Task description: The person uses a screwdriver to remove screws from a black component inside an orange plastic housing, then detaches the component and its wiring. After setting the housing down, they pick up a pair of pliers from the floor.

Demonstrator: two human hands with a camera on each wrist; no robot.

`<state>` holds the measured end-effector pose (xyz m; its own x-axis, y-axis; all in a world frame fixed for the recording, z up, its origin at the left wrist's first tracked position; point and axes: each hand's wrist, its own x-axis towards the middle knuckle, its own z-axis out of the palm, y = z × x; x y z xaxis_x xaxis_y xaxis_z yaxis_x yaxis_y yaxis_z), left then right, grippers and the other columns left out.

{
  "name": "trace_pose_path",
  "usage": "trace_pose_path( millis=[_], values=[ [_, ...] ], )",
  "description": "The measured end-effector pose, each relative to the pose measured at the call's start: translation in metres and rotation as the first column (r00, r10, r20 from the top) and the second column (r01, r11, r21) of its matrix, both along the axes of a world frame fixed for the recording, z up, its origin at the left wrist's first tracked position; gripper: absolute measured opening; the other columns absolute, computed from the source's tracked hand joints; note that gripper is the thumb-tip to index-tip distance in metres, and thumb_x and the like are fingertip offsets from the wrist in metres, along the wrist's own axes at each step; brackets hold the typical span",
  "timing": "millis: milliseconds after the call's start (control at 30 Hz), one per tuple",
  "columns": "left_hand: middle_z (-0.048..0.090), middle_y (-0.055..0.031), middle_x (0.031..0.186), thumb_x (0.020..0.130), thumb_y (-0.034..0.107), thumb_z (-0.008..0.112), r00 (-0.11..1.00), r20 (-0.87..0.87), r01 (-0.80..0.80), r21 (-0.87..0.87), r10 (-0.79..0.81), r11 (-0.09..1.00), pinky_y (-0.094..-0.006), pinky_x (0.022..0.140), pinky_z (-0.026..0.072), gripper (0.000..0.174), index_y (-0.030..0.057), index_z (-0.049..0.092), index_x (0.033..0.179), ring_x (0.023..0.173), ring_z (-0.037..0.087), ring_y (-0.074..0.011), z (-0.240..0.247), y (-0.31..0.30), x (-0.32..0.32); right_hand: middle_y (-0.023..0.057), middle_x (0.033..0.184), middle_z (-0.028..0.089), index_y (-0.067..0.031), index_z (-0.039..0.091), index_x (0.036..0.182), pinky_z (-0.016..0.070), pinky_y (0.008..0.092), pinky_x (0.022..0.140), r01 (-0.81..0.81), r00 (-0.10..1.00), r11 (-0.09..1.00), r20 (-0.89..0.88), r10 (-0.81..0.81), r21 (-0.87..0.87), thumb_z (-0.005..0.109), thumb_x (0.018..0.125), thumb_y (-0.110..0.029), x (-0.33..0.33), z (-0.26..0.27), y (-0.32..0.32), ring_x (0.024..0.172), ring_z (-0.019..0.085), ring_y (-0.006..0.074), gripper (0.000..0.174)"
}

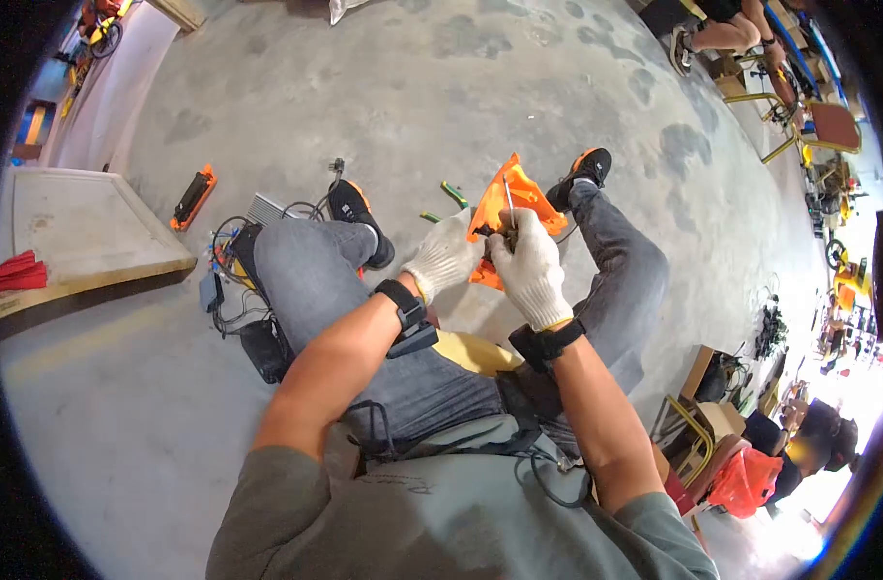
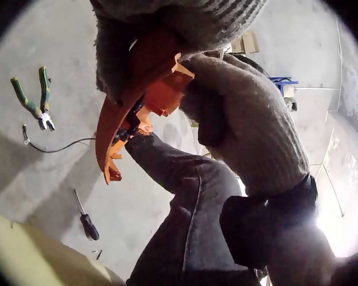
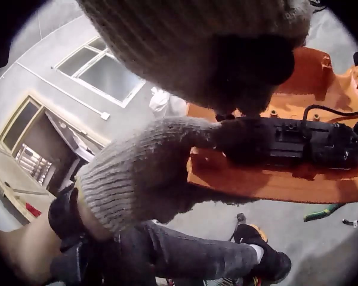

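On the grey concrete floor (image 1: pixel 412 97) at the far left lies a flat orange-and-black device (image 1: pixel 193 196), with a tangle of dark cables (image 1: pixel 231 253) just beside the seated person's left leg. The gloved left hand (image 1: pixel 443 256) grips the near-left edge of the orange plastic housing (image 1: pixel 528 193), fingers curled round it and thumb pressed on its inner face. The housing is held up between the knees, above the floor. A black module (image 3: pixel 304 143) sits inside it. The gloved right hand (image 1: pixel 530 271) touches the housing from the right, fingers closed round a thin metal-shafted tool (image 1: pixel 508 203). Green-handled pliers (image 2: pixel 45 119) and a small black-handled screwdriver (image 2: pixel 86 221) lie on the floor beyond.
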<state>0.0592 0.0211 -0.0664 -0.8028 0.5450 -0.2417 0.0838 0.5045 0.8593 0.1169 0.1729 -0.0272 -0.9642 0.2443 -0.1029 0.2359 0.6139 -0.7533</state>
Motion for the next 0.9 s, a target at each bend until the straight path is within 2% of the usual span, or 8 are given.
trace_pose_path(
  millis=[133, 500, 600, 700, 767, 800, 867, 900],
  values=[
    [0.068, -0.0306, 0.1, 0.094, 0.011, 0.055, 0.994, -0.112, -0.015, 0.053, 0.021, 0.999, -0.0577, 0.077, 0.0515, 0.027, 0.0012, 0.058, 0.118, 0.096, 0.065, -0.0506, 0.006, 0.0, 0.001, 0.0195, 0.105, 0.071, -0.0045, 0.062, 0.118, 0.0562, 0.0457, 0.085, -0.044, 0.999, 0.999, -0.003, 0.044, 0.025, 0.073, 0.09, -0.011, -0.003, 0.003, -0.004, 0.099, 0.071, 0.0373, 0.03],
    [0.068, -0.03, 0.102, 0.093, 0.01, 0.056, 1.0, 0.017, -0.021, -0.067, 0.022, 0.998, -0.058, 0.079, 0.0516, 0.03, 0.0033, 0.057, 0.122, 0.099, 0.065, -0.0507, 0.021, 0.001, 0.003, 0.019, 0.099, 0.07, -0.0057, 0.063, 0.112, 0.0555, 0.0468, 0.082, -0.088, 0.992, 0.984, -0.073, 0.101, 0.156, 0.073, 0.088, -0.009, -0.006, 0.004, -0.006, 0.095, 0.07, 0.0392, 0.026],
    [0.069, -0.0294, 0.103, 0.093, 0.011, 0.056, 1.0, -0.017, -0.023, -0.011, 0.023, 1.0, -0.058, 0.078, 0.0517, 0.031, 0.0036, 0.058, 0.124, 0.098, 0.065, -0.0506, 0.016, 0.001, 0.003, 0.019, 0.099, 0.07, -0.0058, 0.063, 0.112, 0.0555, 0.0473, 0.081, -0.095, 0.991, 0.984, -0.08, 0.108, 0.148, 0.074, 0.088, -0.009, -0.007, 0.004, -0.006, 0.094, 0.07, 0.0396, 0.026],
    [0.068, -0.0301, 0.101, 0.097, 0.017, 0.055, 0.999, -0.027, -0.026, -0.046, 0.025, 0.999, -0.0604, 0.079, 0.0506, 0.033, 0.005, 0.056, 0.128, 0.097, 0.064, -0.0524, 0.017, 0.002, 0.003, 0.0196, 0.1, 0.071, -0.0056, 0.063, 0.111, 0.056, 0.0463, 0.082, -0.089, 0.995, 0.987, -0.03, 0.094, 0.13, 0.073, 0.088, -0.009, -0.01, 0.01, -0.007, 0.095, 0.071, 0.0387, 0.026],
    [0.067, -0.0306, 0.103, 0.097, 0.017, 0.055, 0.999, -0.025, -0.039, -0.028, 0.038, 0.999, -0.0602, 0.079, 0.0506, 0.034, 0.0046, 0.056, 0.129, 0.098, 0.064, -0.0525, 0.022, 0.002, 0.004, 0.0201, 0.101, 0.073, -0.0052, 0.064, 0.111, 0.0562, 0.0445, 0.084, -0.005, 0.997, 1.0, 0.075, 0.004, 0.017, 0.073, 0.089, -0.013, -0.012, 0.014, -0.008, 0.097, 0.072, 0.0377, 0.025],
    [0.067, -0.0311, 0.104, 0.096, 0.016, 0.055, 0.998, -0.025, -0.053, -0.008, 0.052, 0.999, -0.0599, 0.08, 0.0505, 0.036, 0.0042, 0.056, 0.13, 0.099, 0.064, -0.0527, 0.023, 0.002, 0.003, 0.0201, 0.101, 0.073, -0.0052, 0.064, 0.111, 0.0562, 0.0445, 0.084, -0.002, 0.997, 1.0, 0.076, 0.001, 0.016, 0.073, 0.089, -0.013, -0.013, 0.016, -0.008, 0.097, 0.072, 0.0377, 0.025],
    [0.067, -0.0317, 0.105, 0.096, 0.016, 0.055, 0.999, -0.02, -0.05, 0.013, 0.051, 0.999, -0.06, 0.08, 0.0503, 0.038, 0.004, 0.056, 0.132, 0.1, 0.063, -0.053, 0.023, 0.0, 0.003, 0.0201, 0.101, 0.075, -0.0049, 0.065, 0.112, 0.0564, 0.0429, 0.085, 0.086, 0.969, 0.993, 0.241, -0.062, -0.087, 0.073, 0.089, -0.02, -0.018, 0.019, -0.007, 0.098, 0.073, 0.0368, 0.028],
    [0.067, -0.0323, 0.107, 0.095, 0.015, 0.055, 0.999, -0.016, -0.05, 0.035, 0.051, 0.998, -0.0601, 0.081, 0.0501, 0.04, 0.0039, 0.055, 0.134, 0.102, 0.063, -0.0533, 0.023, 0.0, 0.002, 0.0201, 0.099, 0.074, -0.0048, 0.065, 0.113, 0.0561, 0.0435, 0.085, 0.094, 0.968, 0.988, 0.241, -0.063, -0.122, 0.073, 0.089, -0.025, -0.017, 0.013, -0.005, 0.097, 0.073, 0.037, 0.032]
  ],
)
